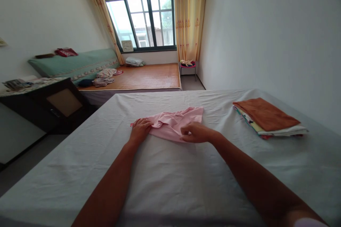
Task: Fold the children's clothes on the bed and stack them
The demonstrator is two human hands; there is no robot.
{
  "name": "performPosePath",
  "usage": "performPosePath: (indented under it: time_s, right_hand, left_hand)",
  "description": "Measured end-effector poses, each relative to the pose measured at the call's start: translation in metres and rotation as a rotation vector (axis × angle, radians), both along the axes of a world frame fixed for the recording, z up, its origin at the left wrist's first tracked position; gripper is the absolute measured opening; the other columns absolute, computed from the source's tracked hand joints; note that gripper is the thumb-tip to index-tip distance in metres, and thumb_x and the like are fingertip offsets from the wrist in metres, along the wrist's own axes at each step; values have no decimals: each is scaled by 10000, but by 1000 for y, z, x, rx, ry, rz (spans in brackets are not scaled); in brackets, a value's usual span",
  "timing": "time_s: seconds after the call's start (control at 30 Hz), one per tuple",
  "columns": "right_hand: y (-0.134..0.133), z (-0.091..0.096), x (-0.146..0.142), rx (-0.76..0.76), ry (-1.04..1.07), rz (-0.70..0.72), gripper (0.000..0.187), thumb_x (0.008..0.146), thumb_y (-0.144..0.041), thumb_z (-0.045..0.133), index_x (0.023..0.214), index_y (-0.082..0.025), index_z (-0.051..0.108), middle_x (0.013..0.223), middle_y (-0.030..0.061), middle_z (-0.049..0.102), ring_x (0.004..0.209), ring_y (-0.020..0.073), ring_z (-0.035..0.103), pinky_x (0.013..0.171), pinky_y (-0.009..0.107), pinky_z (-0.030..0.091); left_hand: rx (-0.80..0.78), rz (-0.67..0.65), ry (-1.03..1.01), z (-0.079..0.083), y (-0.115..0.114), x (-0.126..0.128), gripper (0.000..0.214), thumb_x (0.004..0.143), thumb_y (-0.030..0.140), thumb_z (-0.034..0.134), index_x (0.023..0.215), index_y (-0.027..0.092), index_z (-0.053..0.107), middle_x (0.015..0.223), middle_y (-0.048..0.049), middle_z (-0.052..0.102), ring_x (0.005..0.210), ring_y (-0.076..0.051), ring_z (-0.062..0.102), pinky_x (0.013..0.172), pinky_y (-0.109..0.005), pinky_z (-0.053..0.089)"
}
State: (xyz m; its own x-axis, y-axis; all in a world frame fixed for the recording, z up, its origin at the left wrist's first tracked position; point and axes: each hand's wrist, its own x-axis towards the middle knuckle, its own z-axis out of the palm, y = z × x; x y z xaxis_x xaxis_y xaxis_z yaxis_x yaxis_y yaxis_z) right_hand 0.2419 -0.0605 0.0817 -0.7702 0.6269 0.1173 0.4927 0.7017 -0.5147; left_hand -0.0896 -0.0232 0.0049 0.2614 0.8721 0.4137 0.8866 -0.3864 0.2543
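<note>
A pink cloth garment (170,124) lies crumpled on the white-sheeted surface (165,177) in front of me. Its exact kind cannot be made out. My left hand (141,127) rests flat on its left end, fingers stretched out and pressing down. At the near right part of the garment, my right hand (195,132) is closed, with the fingers curled and pinched at the fabric. The small patch of cloth between those fingertips is mostly hidden.
To the right sits a folded stack of cloths with a brown one (266,113) on top. Beyond the sheet's far edge is a bed with an orange-brown mat (151,76). A dark cabinet (64,103) stands at left, a pink stool (188,65) near the window.
</note>
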Motion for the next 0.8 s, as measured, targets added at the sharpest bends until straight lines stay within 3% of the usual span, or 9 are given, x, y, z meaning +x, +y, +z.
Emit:
performPosePath:
  time_s: [0.1, 0.17, 0.3, 0.4, 0.53, 0.6, 0.67, 0.73, 0.8]
  right_hand:
    - [-9, 15, 6, -540, -154, 220, 291, 817, -471, 612, 782, -187, 666, 662, -5, 685, 551, 118, 613, 581, 226, 469]
    - [-6, 13, 8, -664, -119, 208, 316, 847, -487, 565, 845, -188, 666, 680, -2, 691, 513, 106, 605, 527, 211, 454]
    - [18, -15, 8, -167, 46, -259, 234, 859, -313, 573, 1044, -195, 654, 747, 24, 709, 583, 128, 635, 561, 222, 443]
    - [33, -41, 5, 51, 39, -438, 560, 819, -260, 621, 1359, -245, 476, 863, 26, 727, 730, 172, 670, 653, 251, 456]
    - [43, -62, -8, 103, -51, -418, 788, 741, -328, 703, 1449, -281, 363, 1129, 71, 680, 914, 233, 663, 727, 289, 467]
    - [49, -62, -16, 126, -101, -363, 576, 751, -331, 685, 1307, -275, 547, 1146, 82, 668, 914, 240, 656, 722, 294, 467]
    - [62, -55, -23, 65, -126, -282, 267, 766, -280, 650, 1024, -225, 690, 960, 70, 706, 812, 218, 657, 681, 286, 468]
    - [80, -42, -30, -128, -82, -216, 99, 753, -248, 642, 815, -180, 679, 729, 45, 680, 674, 184, 634, 620, 271, 470]
    - [102, -25, -37, -346, 138, -250, 136, 761, -299, 638, 797, -167, 637, 648, 25, 639, 585, 151, 597, 574, 260, 478]
  left_hand:
    - [34, 58, -99, 10, -4, 3, 214, 829, 261, 503, 954, 235, 675, 1017, -86, 691, 1002, -248, 591, 984, -395, 345]
    - [33, 170, -234, 20, -9, 7, 192, 847, 297, 479, 924, 226, 640, 803, -51, 668, 788, -215, 602, 814, -318, 412]
    - [70, 254, -535, 38, -20, 14, 165, 849, 339, 493, 834, 213, 598, 599, 28, 530, 577, -145, 472, 594, -227, 343]
    - [69, 201, -627, 43, -25, 16, 198, 837, 357, 513, 755, 197, 595, 567, 41, 482, 561, -126, 409, 558, -217, 311]
    - [25, 132, -619, 42, -27, 17, 224, 852, 359, 495, 757, 187, 602, 588, 41, 481, 585, -119, 416, 573, -208, 327]
    - [16, 97, -615, 42, -28, 17, 228, 856, 356, 494, 763, 182, 609, 606, 41, 490, 595, -115, 423, 582, -204, 338]
    - [5, 78, -649, 41, -27, 16, 228, 848, 355, 515, 750, 178, 619, 607, 40, 501, 601, -112, 435, 587, -202, 352]
    - [-8, 82, -746, 40, -22, 14, 217, 831, 355, 554, 750, 170, 635, 624, 33, 536, 626, -113, 473, 606, -198, 379]
    - [-29, 93, -976, 37, -14, 9, 197, 811, 350, 592, 852, 167, 652, 704, 14, 601, 684, -120, 539, 654, -200, 426]
